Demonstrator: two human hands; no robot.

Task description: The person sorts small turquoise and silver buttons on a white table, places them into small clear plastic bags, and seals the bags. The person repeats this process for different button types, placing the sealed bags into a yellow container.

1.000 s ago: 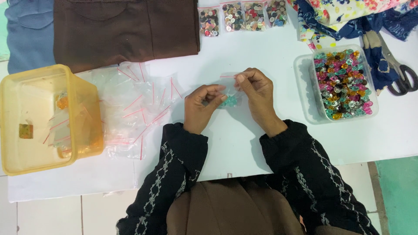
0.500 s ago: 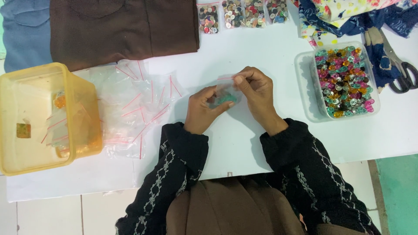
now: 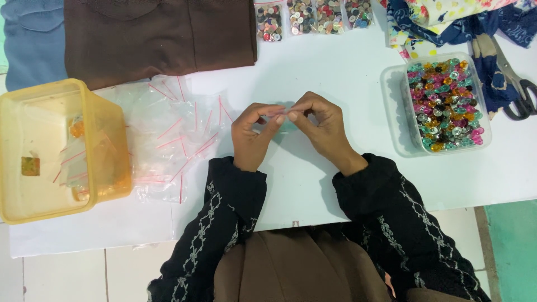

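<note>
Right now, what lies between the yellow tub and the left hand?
In the head view, a pile of clear zip bags lies between the yellow tub and the left hand.

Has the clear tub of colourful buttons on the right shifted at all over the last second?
No. The clear tub of buttons sits in the same spot beside the scissors and patterned cloth; only the hands moved slightly.

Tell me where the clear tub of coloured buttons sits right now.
In the head view, the clear tub of coloured buttons sits on the white table at the right, beyond the right hand, beside the scissors.
</note>
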